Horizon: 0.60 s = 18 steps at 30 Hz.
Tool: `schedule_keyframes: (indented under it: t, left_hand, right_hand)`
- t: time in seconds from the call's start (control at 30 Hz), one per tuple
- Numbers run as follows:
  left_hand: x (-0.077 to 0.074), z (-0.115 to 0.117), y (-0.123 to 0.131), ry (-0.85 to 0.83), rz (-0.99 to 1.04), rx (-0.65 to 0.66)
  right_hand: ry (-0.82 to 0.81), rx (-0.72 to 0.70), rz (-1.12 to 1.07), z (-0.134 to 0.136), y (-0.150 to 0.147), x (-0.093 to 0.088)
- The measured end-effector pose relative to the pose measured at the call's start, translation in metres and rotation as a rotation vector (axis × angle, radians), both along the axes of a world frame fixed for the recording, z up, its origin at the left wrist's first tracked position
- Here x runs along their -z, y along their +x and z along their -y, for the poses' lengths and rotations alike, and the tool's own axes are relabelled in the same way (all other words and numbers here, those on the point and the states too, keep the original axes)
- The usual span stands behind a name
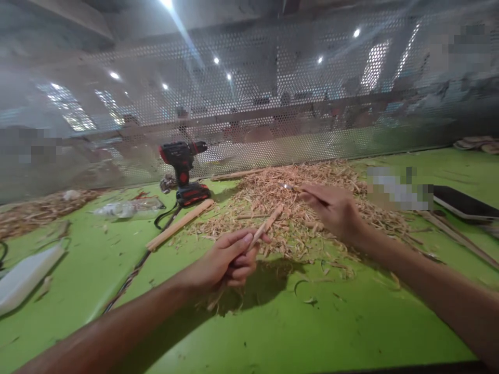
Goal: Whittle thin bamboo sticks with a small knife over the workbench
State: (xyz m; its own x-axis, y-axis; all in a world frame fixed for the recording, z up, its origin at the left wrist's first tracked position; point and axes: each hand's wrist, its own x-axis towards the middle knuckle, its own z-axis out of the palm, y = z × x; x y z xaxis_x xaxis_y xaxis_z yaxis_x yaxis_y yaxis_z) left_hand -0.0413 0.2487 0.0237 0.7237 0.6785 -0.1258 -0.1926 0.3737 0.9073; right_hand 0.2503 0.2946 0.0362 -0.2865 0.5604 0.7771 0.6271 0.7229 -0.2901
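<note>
My left hand is closed around a thin strip of pale wood, whose free end tilts up and away to the right. Over the pile of wood shavings, my right hand is closed on a small knife. Its short shiny blade points left, and most of its handle is hidden by my fingers. The blade is apart from the wood strip. Curled shavings lie beneath both hands on the green tabletop.
A black and red cordless drill stands behind a loose wood strip and a dark cable. A white block-like object lies at left, a phone-like dark slab at right. A perforated metal screen rises along the back.
</note>
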Motion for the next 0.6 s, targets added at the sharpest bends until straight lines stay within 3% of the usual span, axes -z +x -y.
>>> schedule_keyframes:
  t: [0.13, 0.27, 0.6]
  left_hand:
    - [-0.001, -0.002, -0.001, -0.027, 0.008, -0.016]
    - [-0.003, 0.000, 0.000, -0.025, 0.000, 0.000]
    - [-0.005, 0.004, 0.000, -0.033, 0.001, 0.003]
  right_hand:
    - [-0.106, -0.184, 0.098, 0.015, -0.019, 0.002]
    - [0.029, -0.282, 0.162, 0.024, -0.036, 0.008]
    - [0.094, -0.265, 0.151, 0.023, -0.039, 0.012]
